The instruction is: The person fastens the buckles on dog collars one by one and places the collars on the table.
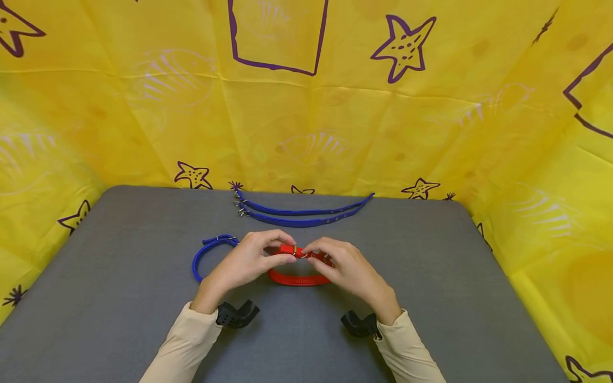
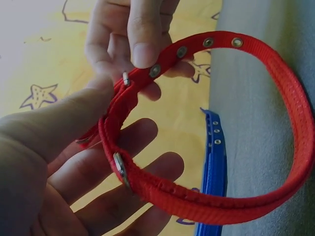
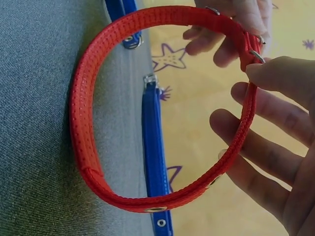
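Both hands hold a red collar [image 1: 299, 280] that forms a loop above the grey table. My left hand [image 1: 251, 258] pinches the collar beside its metal buckle [image 1: 295, 250], thumb on one side and fingertips on the other. Close by on the right, my right hand [image 1: 347, 263] pinches the same strap between thumb and fingers. In the left wrist view, metal eyelets [image 2: 208, 42] run along the strap past the right thumb. The collar's loop [image 3: 81, 113] hangs round and wide in the right wrist view.
A blue collar [image 1: 196, 261] closed in a loop lies left, partly behind the left hand. Two blue collars [image 1: 306, 222] lie stretched out along the grey table's [image 1: 431, 298] far edge, buckles to the left. Yellow patterned cloth [image 1: 268, 117] rises behind the table and at its sides.
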{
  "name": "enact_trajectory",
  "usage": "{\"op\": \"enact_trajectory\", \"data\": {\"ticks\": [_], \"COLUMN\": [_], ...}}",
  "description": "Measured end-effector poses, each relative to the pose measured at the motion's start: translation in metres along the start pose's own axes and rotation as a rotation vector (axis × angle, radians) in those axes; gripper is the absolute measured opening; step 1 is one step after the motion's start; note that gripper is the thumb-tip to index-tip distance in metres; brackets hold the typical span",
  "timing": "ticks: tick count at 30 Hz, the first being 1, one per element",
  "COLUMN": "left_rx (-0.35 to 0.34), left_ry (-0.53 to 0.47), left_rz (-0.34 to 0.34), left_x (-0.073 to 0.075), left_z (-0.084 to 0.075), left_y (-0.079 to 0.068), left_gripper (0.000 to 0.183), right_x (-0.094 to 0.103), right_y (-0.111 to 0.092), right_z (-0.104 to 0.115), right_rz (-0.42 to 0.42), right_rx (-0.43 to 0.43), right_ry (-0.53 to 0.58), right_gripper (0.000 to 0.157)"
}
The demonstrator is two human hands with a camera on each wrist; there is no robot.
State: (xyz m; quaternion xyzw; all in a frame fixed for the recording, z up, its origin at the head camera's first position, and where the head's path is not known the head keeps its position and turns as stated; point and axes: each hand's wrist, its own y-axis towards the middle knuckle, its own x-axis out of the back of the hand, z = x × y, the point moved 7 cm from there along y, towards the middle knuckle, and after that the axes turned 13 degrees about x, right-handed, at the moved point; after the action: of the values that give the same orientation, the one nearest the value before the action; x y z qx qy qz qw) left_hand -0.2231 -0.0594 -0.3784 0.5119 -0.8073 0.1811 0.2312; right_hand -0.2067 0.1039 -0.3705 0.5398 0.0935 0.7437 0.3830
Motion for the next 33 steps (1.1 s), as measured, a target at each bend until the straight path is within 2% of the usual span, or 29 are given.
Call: {"op": "enact_trajectory", "data": {"ticks": [8,15,22,27,33], "left_rx": [0.002,-0.026,-0.044,-0.018,0.012], "left_ry": [0.021,0.01,0.006,0.01,0.026], "left_rz": [-0.042,-0.028,-0.029,-0.047,-0.052], "left_x": [0.004,-0.001,0.0,0.007,0.013], "left_z": [0.001,-0.004,-0.005,0.0,0.006], "left_y": [0.001,0.0,-0.001,-0.001,0.0], "left_gripper": [0.013,0.012,0.011,0.012,0.013], "right_x": [0.001,-0.001,-0.002,-0.002,-0.002], "right_y": [-0.003,-0.002,-0.003,-0.006,-0.008], "right_z": [-0.004,-0.005,-0.009,-0.016,-0.021], "right_rz": [-0.014,-0.051,-0.055,-0.028,-0.021], "right_rx": [-0.054,-0.075,-0.102,-0.164,-0.19], "right_ry": [0.019,0.058,0.099,0.098,0.118], "right_gripper": [0.016,0.009,0.008,0.012,0.012]}}
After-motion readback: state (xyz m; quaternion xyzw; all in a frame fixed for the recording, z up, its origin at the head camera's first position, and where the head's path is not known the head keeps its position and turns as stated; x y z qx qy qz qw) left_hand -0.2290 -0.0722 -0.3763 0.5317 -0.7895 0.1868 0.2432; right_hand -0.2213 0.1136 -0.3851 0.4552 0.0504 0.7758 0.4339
